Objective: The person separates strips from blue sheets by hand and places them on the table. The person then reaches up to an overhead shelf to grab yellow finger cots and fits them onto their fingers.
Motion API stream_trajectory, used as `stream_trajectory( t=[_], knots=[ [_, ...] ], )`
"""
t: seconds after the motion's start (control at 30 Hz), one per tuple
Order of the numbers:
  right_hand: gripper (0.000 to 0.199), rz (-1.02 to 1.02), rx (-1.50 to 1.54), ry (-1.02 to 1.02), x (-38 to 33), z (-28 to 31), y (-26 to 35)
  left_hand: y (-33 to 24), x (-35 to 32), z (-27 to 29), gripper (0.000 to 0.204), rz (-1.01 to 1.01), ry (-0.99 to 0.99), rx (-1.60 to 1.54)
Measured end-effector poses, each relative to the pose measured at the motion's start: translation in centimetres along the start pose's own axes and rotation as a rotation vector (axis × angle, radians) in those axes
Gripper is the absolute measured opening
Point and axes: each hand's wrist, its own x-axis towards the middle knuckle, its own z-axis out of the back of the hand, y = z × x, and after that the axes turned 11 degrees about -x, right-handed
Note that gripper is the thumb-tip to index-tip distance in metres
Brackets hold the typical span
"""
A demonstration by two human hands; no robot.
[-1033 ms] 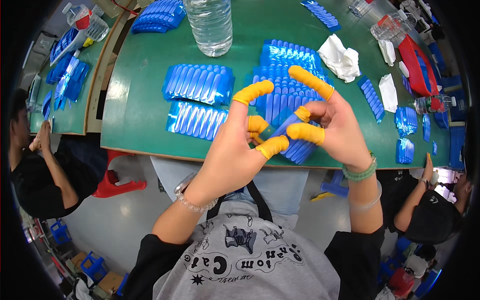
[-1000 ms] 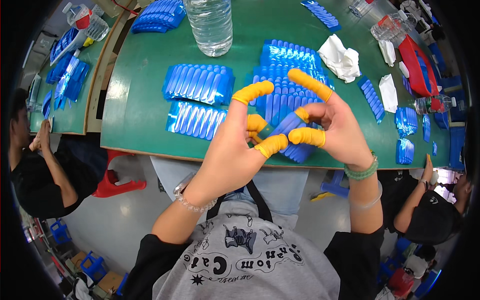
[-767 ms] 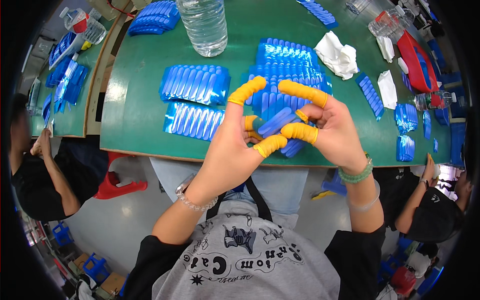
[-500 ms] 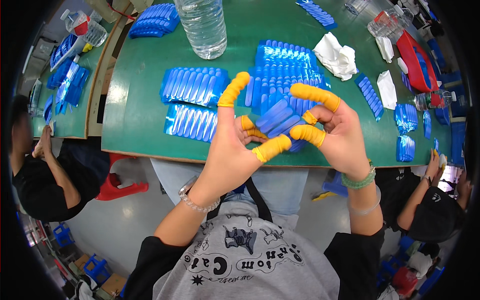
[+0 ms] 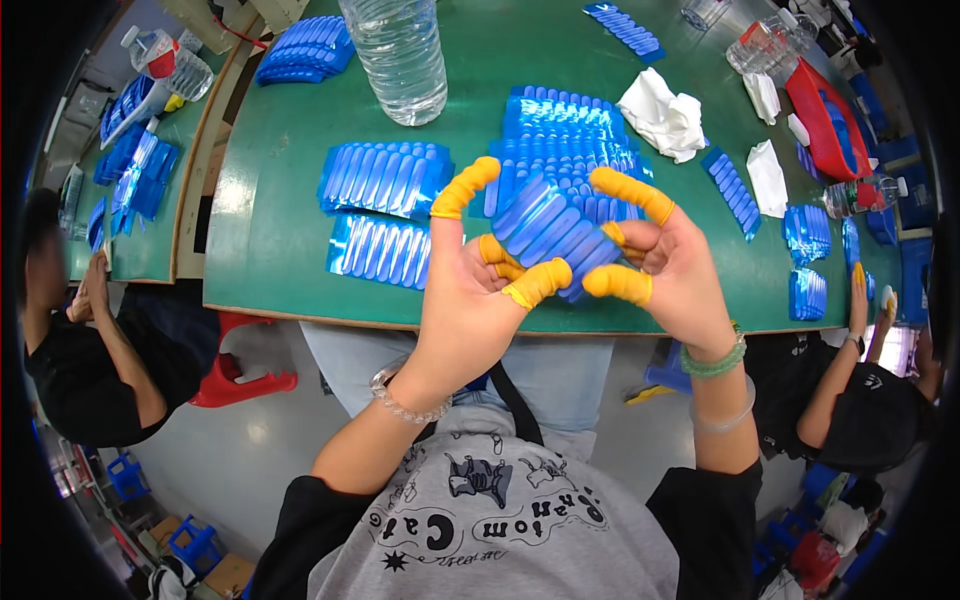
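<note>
A blue film sheet (image 5: 553,232) with a row of long rounded strips is held tilted between my two hands, above the table's near edge. My left hand (image 5: 465,275), in yellow finger cots, pinches its lower left side between thumb and bent fingers, with the index finger raised. At its right edge, my right hand (image 5: 683,275), also in yellow cots, grips it by thumb and curled fingers; the index finger stretches out above. Just beyond lies a large pile of similar blue sheets (image 5: 565,120). Two smaller stacks, a farther one (image 5: 385,178) and a nearer one (image 5: 378,250), lie left of my hands.
A water bottle (image 5: 398,60) stands on the green table (image 5: 270,200). Crumpled white tissue (image 5: 662,115) lies beyond my right hand. Farther right are a red bin (image 5: 828,120) and more blue sheets (image 5: 733,190). Other people sit at left and right.
The held blue sheet has turned and moved up slightly, so more of its strips face me. My right thumb has shifted down a little along its edge.
</note>
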Motion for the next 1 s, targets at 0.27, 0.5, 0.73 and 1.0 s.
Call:
stream_trajectory(
  t=[0.27, 0.5, 0.73, 1.0],
  knots=[
    [0.054, 0.040, 0.066, -0.062, -0.5, -0.5, -0.8, 0.7, -0.4, -0.5, 0.088, -0.081, 0.007, -0.046],
    [0.054, 0.099, 0.116, -0.081, -0.6, -0.7, -0.9, 1.0, -0.4, -0.9, 0.089, -0.014, 0.014, -0.055],
    [0.054, -0.007, 0.154, -0.039, -2.0, 0.3, -1.0, 0.3, -0.2, 0.2, 0.086, -0.252, -0.189, -0.068],
    [0.055, -0.060, 0.039, 0.006, -2.0, 0.8, -1.4, -1.7, -0.3, 0.9, 0.080, -0.035, -0.112, -0.012]
  ],
)
